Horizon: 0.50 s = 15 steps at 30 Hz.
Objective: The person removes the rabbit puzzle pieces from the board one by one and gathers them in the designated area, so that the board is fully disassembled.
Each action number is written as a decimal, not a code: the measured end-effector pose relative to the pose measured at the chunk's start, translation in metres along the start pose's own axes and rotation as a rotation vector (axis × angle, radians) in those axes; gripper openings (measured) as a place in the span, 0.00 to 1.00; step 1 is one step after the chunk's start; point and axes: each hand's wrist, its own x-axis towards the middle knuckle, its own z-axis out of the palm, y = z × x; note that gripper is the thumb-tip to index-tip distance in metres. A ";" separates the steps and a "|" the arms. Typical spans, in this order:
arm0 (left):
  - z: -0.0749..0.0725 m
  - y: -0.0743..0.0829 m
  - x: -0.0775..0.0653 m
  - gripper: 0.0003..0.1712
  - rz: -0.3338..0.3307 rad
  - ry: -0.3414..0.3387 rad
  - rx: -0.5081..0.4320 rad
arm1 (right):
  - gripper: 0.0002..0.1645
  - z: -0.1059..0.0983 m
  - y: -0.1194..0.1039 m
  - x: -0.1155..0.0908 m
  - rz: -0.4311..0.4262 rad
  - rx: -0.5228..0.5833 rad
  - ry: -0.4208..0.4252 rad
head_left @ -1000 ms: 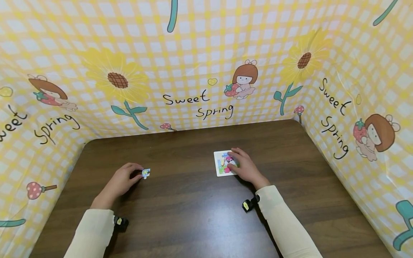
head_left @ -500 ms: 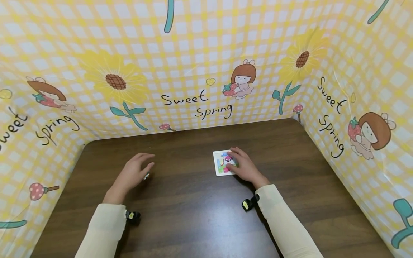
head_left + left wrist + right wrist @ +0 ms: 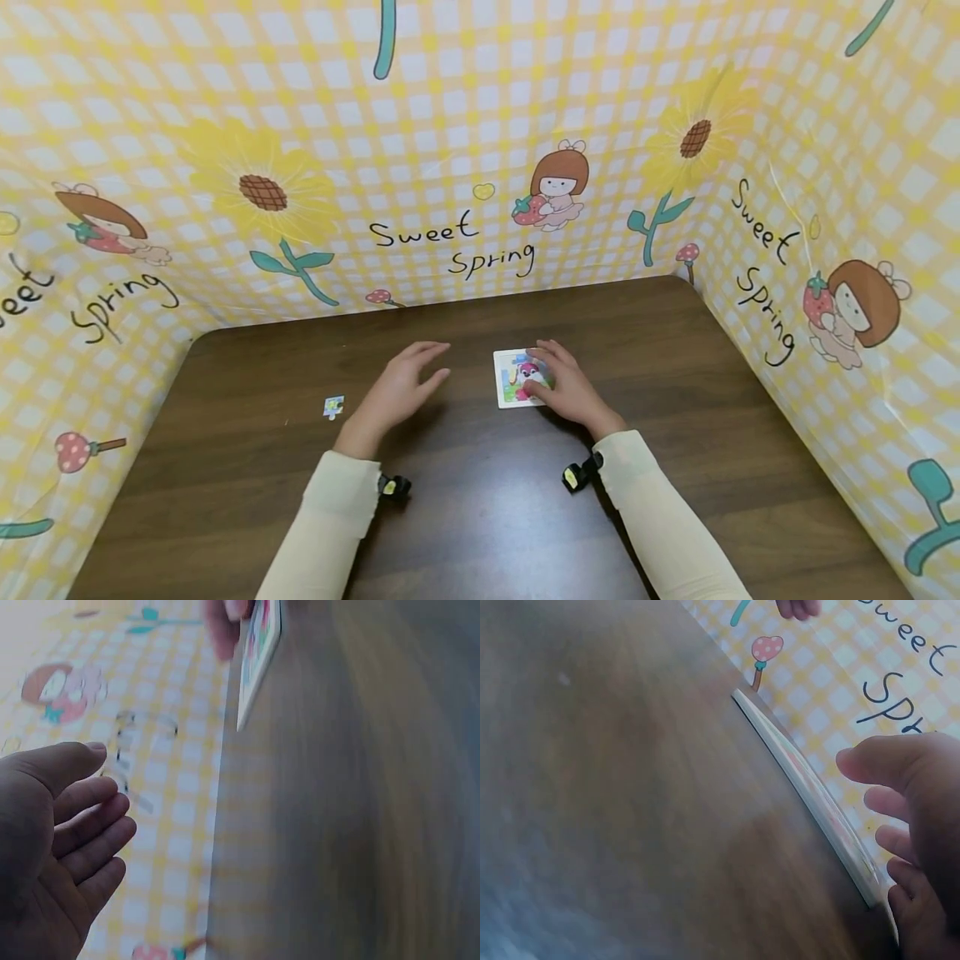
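On the bench [image 3: 465,525], the puzzle [image 3: 516,382] lies partly beneath my right hand [image 3: 576,390], fingers relaxed, contact unclear. My left hand [image 3: 396,390], spread and empty, hangs between the puzzle and a loose piece [image 3: 333,407]. A careless sideways push could, I judge, slide the puzzle.

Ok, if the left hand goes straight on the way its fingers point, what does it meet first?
Most likely the puzzle, at its left edge. The left hand looks raised above the table, though depth is unclear, so it might pass over and meet the right hand instead.
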 end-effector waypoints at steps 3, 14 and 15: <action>0.016 0.011 0.009 0.27 0.010 -0.016 -0.021 | 0.35 -0.002 0.002 0.000 0.001 0.023 0.025; 0.055 0.037 0.034 0.29 -0.037 -0.035 -0.086 | 0.41 -0.005 0.005 0.000 0.102 -0.019 0.016; 0.058 0.037 0.037 0.29 -0.033 -0.035 -0.087 | 0.42 -0.004 0.005 0.000 0.104 -0.025 0.007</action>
